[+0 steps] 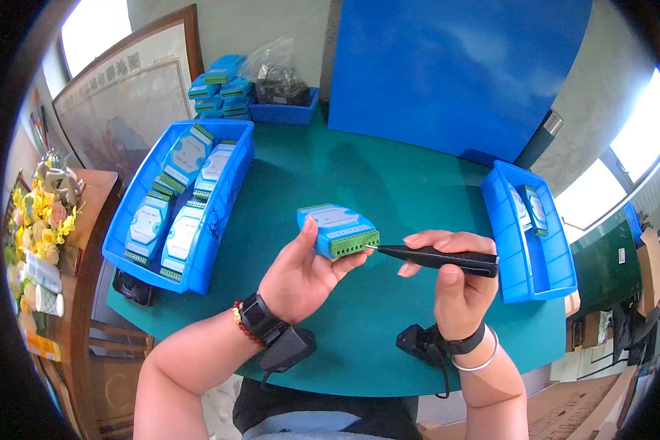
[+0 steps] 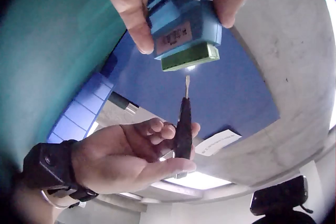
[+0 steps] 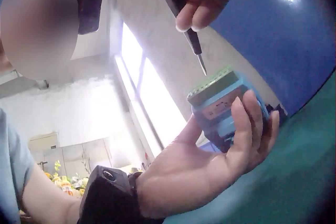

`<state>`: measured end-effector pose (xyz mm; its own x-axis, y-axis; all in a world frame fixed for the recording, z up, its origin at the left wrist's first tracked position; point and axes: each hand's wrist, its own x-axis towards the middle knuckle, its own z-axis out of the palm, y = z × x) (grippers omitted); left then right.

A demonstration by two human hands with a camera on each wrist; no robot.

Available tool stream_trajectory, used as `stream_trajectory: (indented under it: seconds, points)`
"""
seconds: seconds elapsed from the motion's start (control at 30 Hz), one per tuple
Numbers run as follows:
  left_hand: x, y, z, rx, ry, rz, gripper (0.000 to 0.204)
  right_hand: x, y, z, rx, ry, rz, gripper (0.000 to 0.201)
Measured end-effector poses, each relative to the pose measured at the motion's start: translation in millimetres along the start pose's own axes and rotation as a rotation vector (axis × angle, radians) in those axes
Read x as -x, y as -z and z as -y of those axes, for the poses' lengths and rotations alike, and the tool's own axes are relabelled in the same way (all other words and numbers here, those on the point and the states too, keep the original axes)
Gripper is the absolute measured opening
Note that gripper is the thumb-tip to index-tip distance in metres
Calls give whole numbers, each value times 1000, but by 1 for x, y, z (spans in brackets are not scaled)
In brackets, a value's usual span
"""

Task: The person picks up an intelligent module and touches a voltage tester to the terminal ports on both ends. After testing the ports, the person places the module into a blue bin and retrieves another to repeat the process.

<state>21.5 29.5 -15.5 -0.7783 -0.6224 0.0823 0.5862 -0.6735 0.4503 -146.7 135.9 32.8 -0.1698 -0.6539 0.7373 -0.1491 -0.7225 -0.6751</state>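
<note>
Two hands work just above the near part of the round, green-topped desk (image 1: 389,183), each wrist strapped with a black camera band. The left hand (image 1: 301,275) curls its thumb and fingers around a boxy blue plastic module (image 1: 337,229), holding it off the surface with its ribbed green terminal strip (image 1: 354,243) turned to the right. The right hand (image 1: 455,282) pinches a slim black screwdriver (image 1: 436,257) between thumb and fingertips; the tool lies level, its thin metal tip pointing left and sitting just at the terminal strip, though contact cannot be judged. On the left, a long blue plastic bin (image 1: 227,213) holds several more modules of the same kind in rows. On the right, a smaller blue bin (image 1: 557,279) holds a couple of them standing on edge at its far end. At the far edge sit a stack of blue modules (image 1: 220,88), a shallow blue tray (image 1: 286,114) with a clear bag of dark parts, and a smooth upright blue board (image 1: 455,73).
</note>
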Motion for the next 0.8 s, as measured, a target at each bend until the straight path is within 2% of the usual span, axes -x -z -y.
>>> stream_trajectory:
  seconds: [0.17,0.3,0.4,0.43,0.57,0.8]
  points:
    - [0,1,1,-19,5,-18,47,2,-1,-1,4,-65,-8,25]
    - [1,0,3,-6,-6,-23,45,3,-2,0,26,-21,49,23]
    - [0,0,4,18,0,-30,45,4,0,0,165,47,122,26]
    - [0,1,5,22,5,-40,45,1,2,3,274,73,217,28]
    - [-2,2,4,26,11,-62,44,-3,0,8,429,170,308,29]
    - [-2,2,4,19,23,-75,44,1,2,3,355,89,253,28]
